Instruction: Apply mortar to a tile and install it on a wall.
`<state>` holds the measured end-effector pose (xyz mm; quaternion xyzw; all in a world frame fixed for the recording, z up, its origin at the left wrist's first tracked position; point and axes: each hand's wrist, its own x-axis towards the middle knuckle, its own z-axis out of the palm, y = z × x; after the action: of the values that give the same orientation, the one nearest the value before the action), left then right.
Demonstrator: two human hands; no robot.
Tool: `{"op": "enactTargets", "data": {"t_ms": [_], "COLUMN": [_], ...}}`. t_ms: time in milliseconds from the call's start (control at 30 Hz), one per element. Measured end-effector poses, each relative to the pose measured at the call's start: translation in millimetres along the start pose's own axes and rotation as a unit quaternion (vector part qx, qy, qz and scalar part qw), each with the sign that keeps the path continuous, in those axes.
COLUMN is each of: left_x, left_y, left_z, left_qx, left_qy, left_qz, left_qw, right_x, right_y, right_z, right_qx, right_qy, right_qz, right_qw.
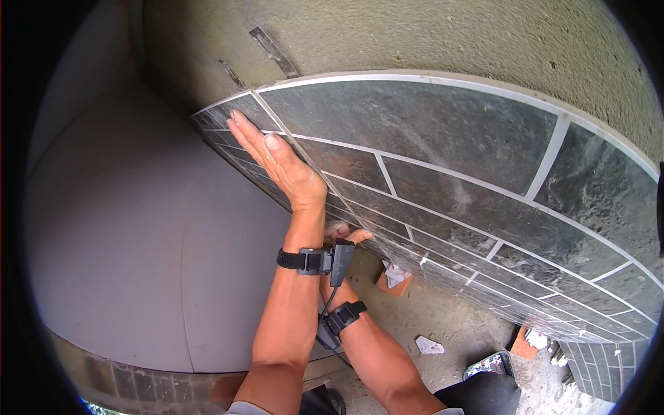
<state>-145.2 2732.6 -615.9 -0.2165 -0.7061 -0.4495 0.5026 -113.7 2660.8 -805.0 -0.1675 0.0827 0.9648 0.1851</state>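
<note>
Dark grey, slate-look tiles (443, 138) with pale joints cover the wall in front of me. My left hand (283, 162) reaches up, fingers stretched, its palm side against a narrow tiled strip beside a pale upright seam (311, 162). Lower down, my right hand (349, 232) is close to the bottom of that seam, its thumb held apart from its fingers. My left wrist partly hides it, so its contact with the tiles is unclear. No object shows in either hand. Black straps with small devices (339, 263) circle both wrists.
Above the tiles is rough plaster (449, 34) with a flat metal strip (273, 52). A large grey panel (152, 242) stands at left. On the concrete floor lie an orange brick (396, 289), a pale shard (429, 345) and another brick (523, 345). My dark-clothed knee (484, 394) is at lower right.
</note>
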Motion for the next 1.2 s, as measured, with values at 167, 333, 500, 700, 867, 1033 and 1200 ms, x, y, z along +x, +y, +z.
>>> {"op": "enactTargets", "data": {"t_ms": [167, 333, 500, 700, 867, 1033, 1200], "left_x": [0, 0, 1, 1, 2, 0, 0], "left_y": [2, 3, 4, 1, 2, 2, 4], "left_z": [1, 2, -1, 0, 0, 1, 1], "left_qx": [0.001, -0.004, 0.002, 0.005, 0.008, 0.002, -0.004], "left_qy": [-0.008, -0.009, -0.005, -0.010, -0.012, -0.002, -0.004], "left_qz": [0.015, 0.012, 0.006, 0.012, 0.003, 0.014, 0.011], "left_qw": [1.000, 1.000, 1.000, 1.000, 1.000, 1.000, 1.000], "right_x": [13, 6, -8, -19, -17, -25, -25], "right_y": [-8, -26, -42, -55, -58, -63, -65], "right_z": [-32, -35, -22, -11, -13, -5, -6], "right_qx": [-0.224, -0.458, -0.549, -0.612, -0.621, -0.659, -0.656], "right_qy": [0.016, 0.009, 0.021, 0.042, 0.033, 0.048, 0.042], "right_qz": [-0.105, -0.230, -0.302, -0.344, -0.336, -0.359, -0.361], "right_qw": [0.969, 0.859, 0.779, 0.711, 0.707, 0.660, 0.662]}}
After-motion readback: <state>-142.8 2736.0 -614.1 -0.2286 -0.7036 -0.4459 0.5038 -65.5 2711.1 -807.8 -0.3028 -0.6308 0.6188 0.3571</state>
